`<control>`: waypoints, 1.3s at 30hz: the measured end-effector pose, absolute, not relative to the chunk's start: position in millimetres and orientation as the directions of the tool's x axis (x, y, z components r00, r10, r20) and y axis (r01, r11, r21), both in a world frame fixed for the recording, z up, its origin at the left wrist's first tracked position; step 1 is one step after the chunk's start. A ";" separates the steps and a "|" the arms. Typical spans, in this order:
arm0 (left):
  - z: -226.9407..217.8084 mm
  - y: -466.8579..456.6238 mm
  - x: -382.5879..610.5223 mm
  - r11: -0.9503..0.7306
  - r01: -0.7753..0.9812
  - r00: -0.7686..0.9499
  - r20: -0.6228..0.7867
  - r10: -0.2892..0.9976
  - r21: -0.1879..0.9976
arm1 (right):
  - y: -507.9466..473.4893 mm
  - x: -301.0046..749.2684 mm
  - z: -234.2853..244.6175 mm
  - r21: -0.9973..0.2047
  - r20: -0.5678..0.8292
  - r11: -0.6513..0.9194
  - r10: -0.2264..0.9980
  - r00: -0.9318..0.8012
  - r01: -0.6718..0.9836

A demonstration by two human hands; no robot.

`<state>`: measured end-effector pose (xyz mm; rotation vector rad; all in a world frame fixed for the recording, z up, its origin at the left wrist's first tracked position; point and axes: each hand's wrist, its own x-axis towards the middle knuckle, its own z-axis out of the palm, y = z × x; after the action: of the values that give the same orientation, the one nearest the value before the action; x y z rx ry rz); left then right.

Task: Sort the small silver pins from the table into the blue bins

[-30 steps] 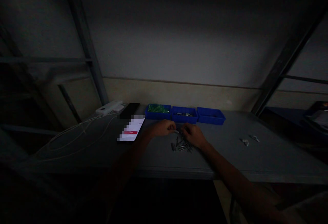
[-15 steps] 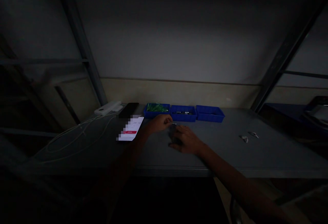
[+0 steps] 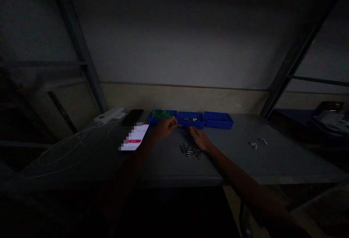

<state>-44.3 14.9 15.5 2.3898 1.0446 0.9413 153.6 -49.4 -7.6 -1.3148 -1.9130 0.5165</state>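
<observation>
My left hand (image 3: 165, 127) is in front of the left and middle blue bins, its thumb and fingers pinched on a small slim metal piece (image 3: 179, 125). To its right, my right hand (image 3: 201, 138) reaches over the far right side of a loose pile of small, thin metal pieces (image 3: 192, 152) on the table. The fingers of that hand point down and away and are mostly lost in the dark, so their grip does not show. Behind the hands, the middle blue bin (image 3: 192, 124) holds several shiny metal pieces.
A left blue bin (image 3: 154, 122) contains green pieces; a right blue bin (image 3: 219, 124) stands beside the middle one. Left are a lit phone (image 3: 137, 138), a black flat object (image 3: 132, 117), and a white power strip (image 3: 109, 115) with cables. White earbuds (image 3: 253, 145) lie right.
My left hand, still pinching a small piece, has moved slightly left and up. My right hand has drawn back to the right, uncovering the metal pile. The view has shifted slightly.
</observation>
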 end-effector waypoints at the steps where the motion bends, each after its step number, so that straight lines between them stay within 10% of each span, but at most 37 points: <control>1: 16.4 15.6 -44.8 -0.647 0.502 0.483 0.434 0.760 0.574 | -47.1 151.7 -7.7 -0.687 0.330 0.401 0.915 -0.232 0.606; 16: 7.1 17.2 -39.6 -0.578 0.483 0.421 0.404 0.812 0.658 | -63.7 144.8 -4.2 -0.821 0.305 0.483 0.822 -0.481 0.304; 39: 7.6 9.5 -34.0 -0.596 0.470 0.436 0.416 0.798 0.651 | -74.7 135.4 4.9 -0.407 0.331 0.796 0.586 -0.740 0.449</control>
<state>-34.0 9.5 7.6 2.2513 1.0698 0.9990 135.4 -74.7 4.9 -0.7752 -2.5366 0.4187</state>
